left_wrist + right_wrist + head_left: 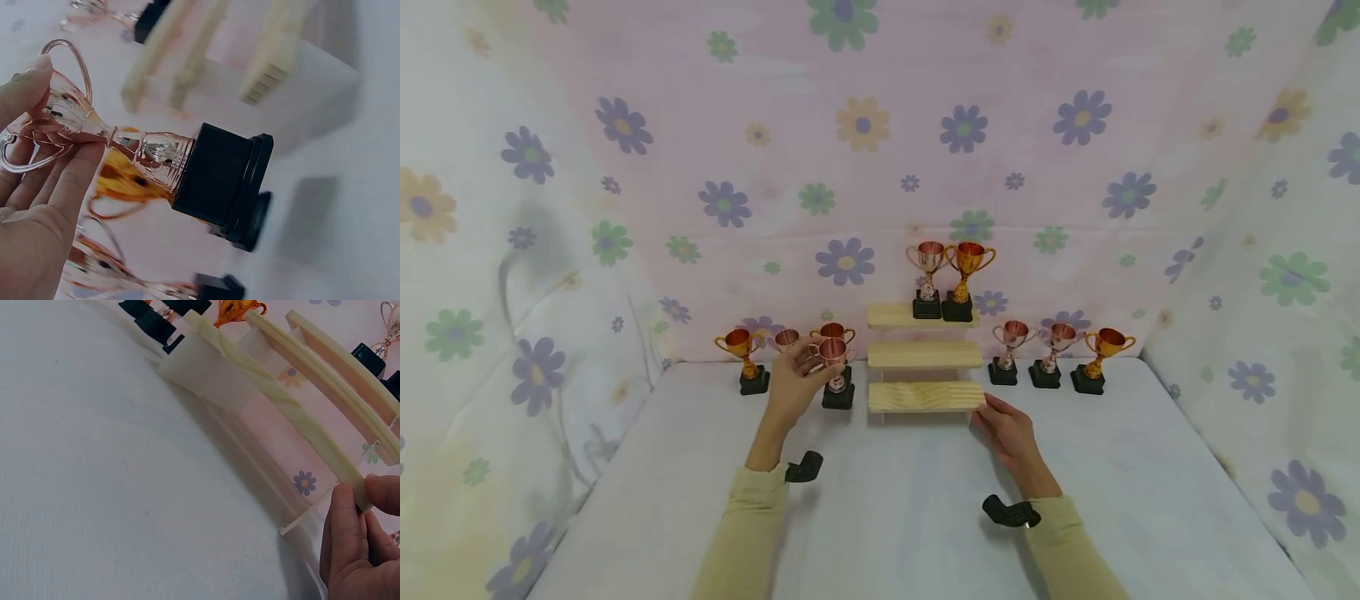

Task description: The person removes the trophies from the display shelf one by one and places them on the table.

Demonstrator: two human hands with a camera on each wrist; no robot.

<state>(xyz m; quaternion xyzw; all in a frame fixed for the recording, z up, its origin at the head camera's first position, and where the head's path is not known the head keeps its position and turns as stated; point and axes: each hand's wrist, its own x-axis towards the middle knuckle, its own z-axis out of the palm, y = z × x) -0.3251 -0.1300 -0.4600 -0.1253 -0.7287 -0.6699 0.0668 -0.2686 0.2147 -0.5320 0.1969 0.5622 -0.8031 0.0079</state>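
Note:
My left hand [792,385] grips a rose-gold trophy cup [832,353] by its bowl, thumb on one side and fingers on the other. In the left wrist view its black base [215,175] points away from the hand, overlapping a gold trophy [122,178] behind it. At the centre stands a three-tier display stand with pale wooden boards. My right hand [1011,433] pinches the right end of the lowest board [925,397] between thumb and fingers. On the top board [887,316] a rose-gold trophy [928,279] and a gold trophy [962,279] stand side by side.
Left of the stand are a gold trophy [745,362] and a rose-gold trophy [786,338], partly hidden by my left hand. To its right stand two rose-gold trophies and a gold trophy [1101,360]. Flowered cloth [880,183] walls the white table [895,517].

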